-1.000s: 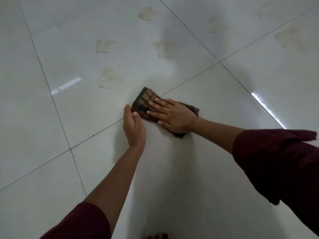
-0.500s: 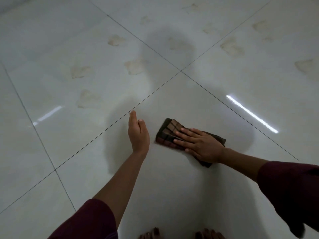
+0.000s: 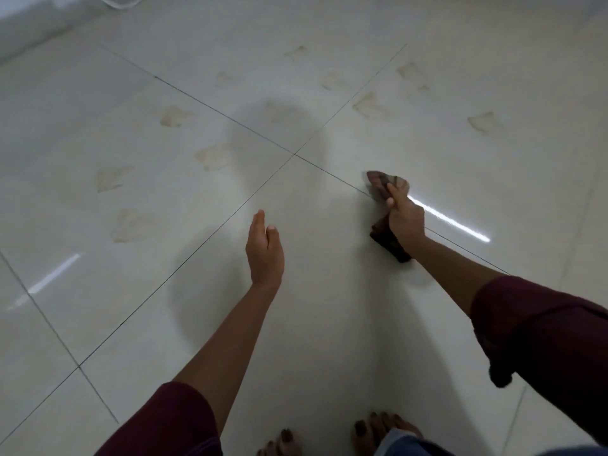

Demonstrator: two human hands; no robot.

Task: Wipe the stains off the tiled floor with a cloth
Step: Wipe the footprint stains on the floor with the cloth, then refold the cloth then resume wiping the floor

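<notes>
My right hand (image 3: 405, 222) grips a brown checked cloth (image 3: 381, 184), bunched and lifted off the pale tiled floor (image 3: 329, 307), one end sticking out ahead of the fingers and the other hanging below the wrist. My left hand (image 3: 265, 250) hovers with straight fingers over the floor, holding nothing, left of the cloth. Several tan stains mark the tiles farther out: one (image 3: 214, 157) left of the grout cross, another (image 3: 370, 105) beyond the cloth, a third (image 3: 130, 225) at the left.
My bare feet (image 3: 378, 429) show at the bottom edge. Dark grout lines cross at the middle (image 3: 294, 154). A bright light streak (image 3: 457, 223) reflects off the tile right of the cloth. A wall base (image 3: 19, 34) runs along the top left corner.
My right hand went from pressing flat on the cloth to gripping it bunched up, and moved it right and farther out. My left hand stayed open. The view pulled back, showing more stains.
</notes>
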